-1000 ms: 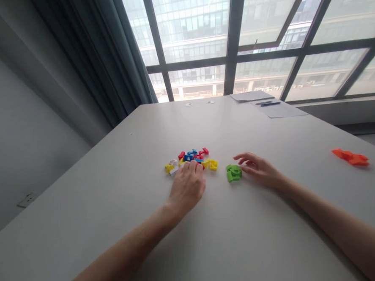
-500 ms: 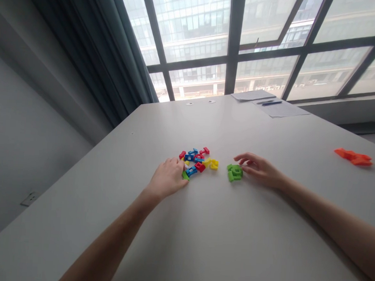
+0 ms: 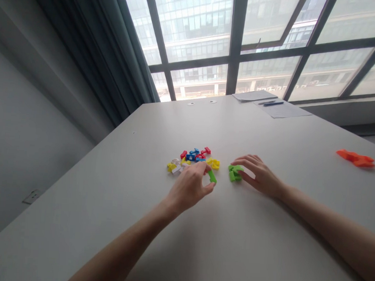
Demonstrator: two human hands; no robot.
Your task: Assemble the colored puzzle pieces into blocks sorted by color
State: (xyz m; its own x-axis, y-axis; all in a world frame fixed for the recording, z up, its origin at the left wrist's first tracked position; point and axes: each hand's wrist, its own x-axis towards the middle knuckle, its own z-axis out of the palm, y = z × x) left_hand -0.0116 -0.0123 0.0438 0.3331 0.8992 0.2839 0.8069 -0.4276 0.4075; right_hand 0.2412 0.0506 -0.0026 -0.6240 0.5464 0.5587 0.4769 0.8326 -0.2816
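While right hand [image 3: 261, 175] rests on green cluster [image 3: 234, 173], left hand [image 3: 189, 186] pinches green piece [image 3: 212, 176].

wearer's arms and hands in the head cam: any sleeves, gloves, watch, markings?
Both forearms are bare as far as the view shows, with no sleeves in sight. The left hand and right hand wear no gloves. No watch, bands, rings, cables or markings show on either wrist or hand.

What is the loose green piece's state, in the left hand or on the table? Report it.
In hand: the left hand pinches the green piece between thumb and fingertips, beside the green cluster under the right hand.
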